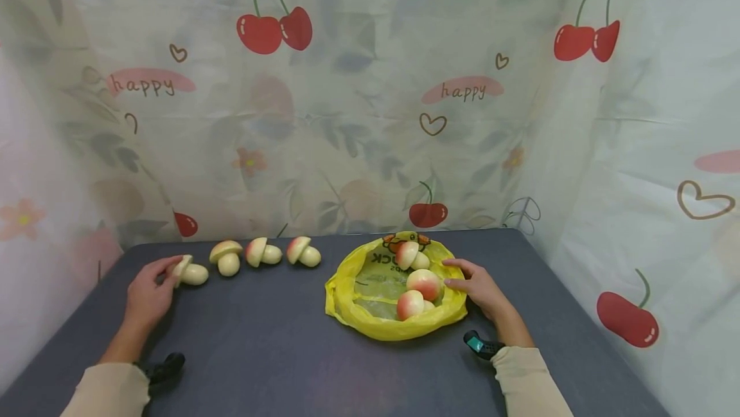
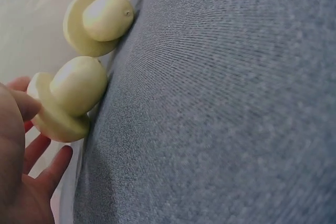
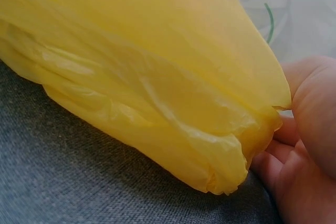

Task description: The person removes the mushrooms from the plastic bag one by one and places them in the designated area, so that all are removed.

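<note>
At the left end of a row of toy mushrooms, my left hand [image 1: 151, 290] has its thumb and fingers at the cap of the nearest mushroom [image 1: 194, 274], pinching it. In the left wrist view this mushroom [image 2: 79, 86] lies on its side, stem toward the table. My right hand [image 1: 481, 288] pinches the right rim of a yellow plastic bag [image 1: 381, 332], whose mouth is spread wide. Inside the bag lie a mushroom at the back [image 1: 408, 255], a mushroom in the middle [image 1: 424, 284] and one at the front [image 1: 410, 305].
Three more mushrooms stand along the table's back edge: an upturned one [image 1: 227, 257], a tilted one [image 1: 263, 252] and a third [image 1: 303, 252]. The dark grey table [image 1: 272, 340] is enclosed by a printed curtain [image 1: 358, 83] at the back and sides.
</note>
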Available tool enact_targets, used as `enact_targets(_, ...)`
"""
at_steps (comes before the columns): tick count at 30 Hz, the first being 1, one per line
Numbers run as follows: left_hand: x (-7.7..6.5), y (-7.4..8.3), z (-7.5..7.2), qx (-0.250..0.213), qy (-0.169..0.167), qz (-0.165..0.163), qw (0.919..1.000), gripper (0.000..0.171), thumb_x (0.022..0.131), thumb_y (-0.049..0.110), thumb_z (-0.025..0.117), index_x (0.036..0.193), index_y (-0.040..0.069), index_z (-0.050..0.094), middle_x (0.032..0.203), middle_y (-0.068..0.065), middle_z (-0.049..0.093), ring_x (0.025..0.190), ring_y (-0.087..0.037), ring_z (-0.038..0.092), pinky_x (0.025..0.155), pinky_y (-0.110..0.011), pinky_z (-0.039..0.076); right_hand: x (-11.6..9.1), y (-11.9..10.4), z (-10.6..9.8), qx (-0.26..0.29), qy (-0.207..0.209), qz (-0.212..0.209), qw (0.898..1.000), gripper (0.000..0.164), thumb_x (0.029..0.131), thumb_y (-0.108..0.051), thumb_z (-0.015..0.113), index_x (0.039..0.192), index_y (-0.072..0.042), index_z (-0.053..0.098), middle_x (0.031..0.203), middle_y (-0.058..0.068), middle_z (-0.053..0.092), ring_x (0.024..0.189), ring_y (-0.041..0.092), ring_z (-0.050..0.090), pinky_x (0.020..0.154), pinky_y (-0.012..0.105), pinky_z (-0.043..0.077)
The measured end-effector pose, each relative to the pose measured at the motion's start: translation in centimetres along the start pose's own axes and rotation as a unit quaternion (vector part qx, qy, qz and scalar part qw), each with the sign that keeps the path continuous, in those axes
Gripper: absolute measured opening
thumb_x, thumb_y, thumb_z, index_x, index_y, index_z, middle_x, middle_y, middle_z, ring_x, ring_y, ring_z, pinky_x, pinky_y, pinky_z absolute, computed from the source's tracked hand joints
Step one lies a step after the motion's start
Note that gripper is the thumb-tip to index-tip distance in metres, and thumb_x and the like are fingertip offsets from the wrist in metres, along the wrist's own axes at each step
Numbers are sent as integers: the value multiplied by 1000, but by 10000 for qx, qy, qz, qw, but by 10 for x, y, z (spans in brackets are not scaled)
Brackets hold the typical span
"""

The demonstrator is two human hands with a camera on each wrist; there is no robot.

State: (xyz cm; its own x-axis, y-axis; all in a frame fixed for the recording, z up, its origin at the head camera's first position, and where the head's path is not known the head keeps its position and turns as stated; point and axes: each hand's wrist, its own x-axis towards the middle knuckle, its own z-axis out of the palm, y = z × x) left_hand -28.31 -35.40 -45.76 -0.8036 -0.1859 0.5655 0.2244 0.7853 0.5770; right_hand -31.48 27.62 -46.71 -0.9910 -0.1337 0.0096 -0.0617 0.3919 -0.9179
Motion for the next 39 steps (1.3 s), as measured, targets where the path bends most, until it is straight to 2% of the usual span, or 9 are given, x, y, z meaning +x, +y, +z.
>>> enact_targets(5,2,1,1,82,63,67,9999,27,98,0,46,118,-6,64,120,-30,56,110,-46,50,93,-62,32,0,1,0,21,3,13,10000,49,92,-16,68,137,-5,54,147,21,40,129,36,41,100,45,43)
enact_targets(14,2,2,6,334,24,-103,9994,29,97,-3,47,120,-5,63,124,-30,53,115,-48,47,96,-62,31,0,1,1,21,27,54,10000,48,92,-17,68,137,-6,54,147,20,40,130,36,39,101,47,42)
enact_targets(20,0,6,6,334,175,-204,9991,29,96,-5,49,120,-5,64,126,-31,52,117,-49,46,98,-62,30,1,0,1,19,35,57,10000,47,93,-16,67,137,-6,54,147,20,40,130,36,39,102,48,41)
enact_targets(27,-2,7,3,237,152,-374,9989,30,92,-6,56,121,-4,64,129,-30,52,119,-48,45,100,-61,29,1,0,1,35,28,67,10000,47,93,-16,67,137,-6,55,147,20,40,131,36,38,102,48,40)
enact_targets(30,-3,8,2,268,128,-460,9985,32,92,-5,55,123,-4,63,130,-29,51,119,-48,45,98,-61,31,1,0,1,-7,-13,25,10000,47,93,-17,66,137,-5,54,147,21,40,131,37,38,102,47,40)
enact_targets(33,-4,12,0,295,135,-473,9984,32,94,-2,55,125,-3,62,132,-28,50,118,-48,47,93,-60,38,0,0,2,-37,-32,11,10000,48,94,-18,66,138,-4,53,147,22,39,131,38,38,102,47,41)
enact_targets(36,-3,17,-1,291,160,-436,9985,32,95,1,57,126,-2,61,133,-26,50,116,-45,50,85,-55,46,0,0,1,-31,-9,51,10000,48,94,-19,66,138,-5,53,148,21,39,131,37,38,102,46,41)
enact_targets(39,-3,23,-3,236,199,-436,9986,32,95,5,60,126,0,62,133,-23,52,115,-40,52,81,-32,50,0,-1,1,-18,-6,74,10000,49,93,-20,67,138,-5,53,148,21,39,130,37,38,102,45,41)
